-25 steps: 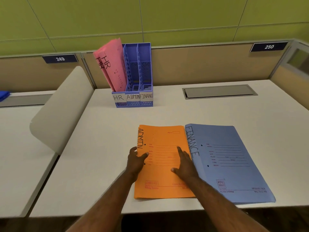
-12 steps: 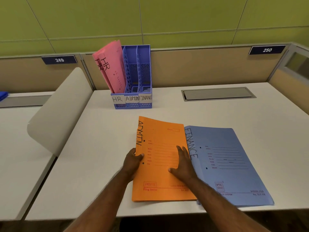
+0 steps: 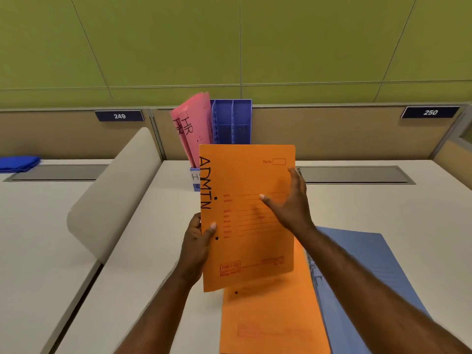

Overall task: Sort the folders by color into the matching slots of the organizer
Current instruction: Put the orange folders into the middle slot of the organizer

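An orange folder marked ADMIN (image 3: pixel 245 190) is raised upright above the desk. My left hand (image 3: pixel 198 241) grips its left edge low down. My right hand (image 3: pixel 288 203) holds its right edge, thumb across the front. Behind it stands the blue three-slot organizer (image 3: pixel 231 121); its lower part and most labels are hidden by the folder. Pink HR folders (image 3: pixel 191 126) lean in the left slot; the other two slots look empty. A second orange folder (image 3: pixel 268 320) lies flat on the desk, beside a blue folder (image 3: pixel 367 267).
A beige curved divider (image 3: pixel 112 192) separates this white desk (image 3: pixel 153 251) from the one on the left. A grey cable hatch (image 3: pixel 355 175) sits at the back right. A blue cloth-like item (image 3: pixel 18 163) lies far left. The partition carries tags 249 and 250.
Both hands lifted the top orange ADMIN folder off the pile and stood it upright toward the organizer. A second orange folder beneath it is now exposed.
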